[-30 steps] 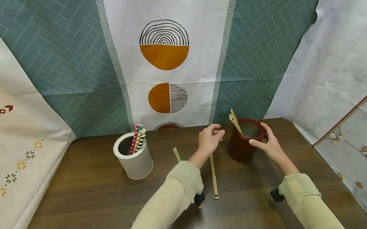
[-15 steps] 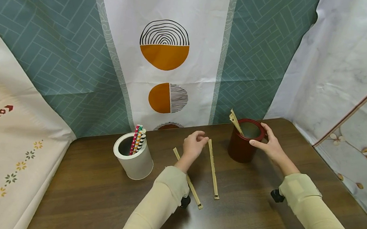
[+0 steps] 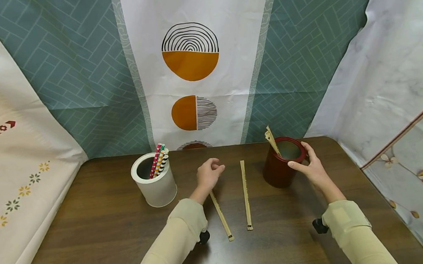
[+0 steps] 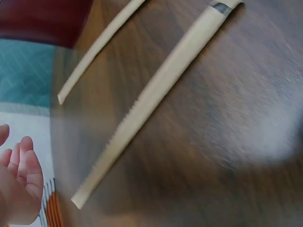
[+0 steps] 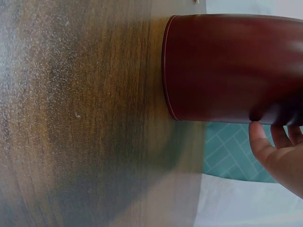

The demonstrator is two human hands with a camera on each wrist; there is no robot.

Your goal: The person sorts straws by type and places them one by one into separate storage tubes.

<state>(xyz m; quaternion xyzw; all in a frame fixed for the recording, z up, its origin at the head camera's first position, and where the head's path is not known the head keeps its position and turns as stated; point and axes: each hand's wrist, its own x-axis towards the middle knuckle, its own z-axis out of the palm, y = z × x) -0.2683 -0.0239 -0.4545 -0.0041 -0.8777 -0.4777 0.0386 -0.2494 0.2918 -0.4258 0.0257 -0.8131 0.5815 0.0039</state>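
My left hand (image 3: 209, 175) hovers over the far end of one flat, paper-wrapped stick (image 3: 222, 218), its fingers loosely bent and nothing in them. A second wrapped stick (image 3: 246, 196) lies to its right. Both are beige with small dark print; the left wrist view shows them apart on the wood, with the left hand (image 4: 21, 184) at its lower left edge. My right hand (image 3: 312, 169) holds a dark red cup (image 3: 278, 174) at its right side, thumb and fingers around the upper wall. More beige wrapped sticks (image 3: 271, 141) lean inside that upright cup.
A white cup (image 3: 159, 190) stands on the left with several patterned paper straws (image 3: 158, 162) leaning in it. The brown wooden table (image 3: 102, 231) ends at a hanging cloth (image 3: 102, 129) behind, with more fabric on both sides.
My left hand has drawn leftward from beside the red cup, past the right-hand stick, to above the left one. My right hand and both cups stay put.
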